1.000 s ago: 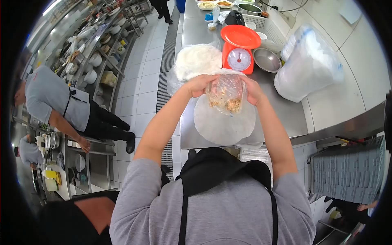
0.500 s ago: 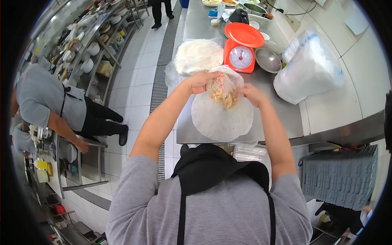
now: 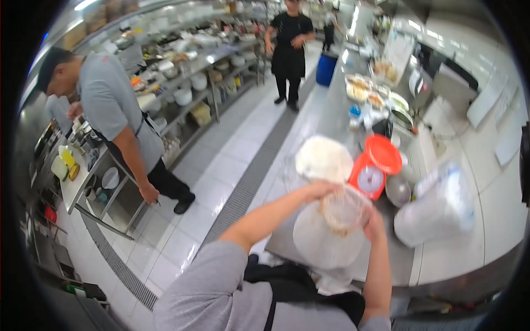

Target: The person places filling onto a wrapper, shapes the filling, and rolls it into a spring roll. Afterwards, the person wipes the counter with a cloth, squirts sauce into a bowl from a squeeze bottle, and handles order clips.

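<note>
Between both hands is a clear plastic bag, its mouth spread into a round shape, with tan and pinkish food showing through. My left hand grips its far left rim. At its right side my right hand is closed on the edge. Below the bag, a thin round white sheet lies flat on the steel table, partly covered by the bag. Beyond my left hand sits a stack of white sheets on plastic. A red kitchen scale stands just past the bag. Blur hides the fingertips.
A metal bowl and a large plastic-wrapped bundle are at the right, by the tiled wall. Food dishes line the table's far end. One person works at the left; another stands in the aisle near a blue barrel.
My view has tilted up and swung left, showing more of the aisle. The bag, bunched and hanging before, now has its mouth spread wide between my hands.
</note>
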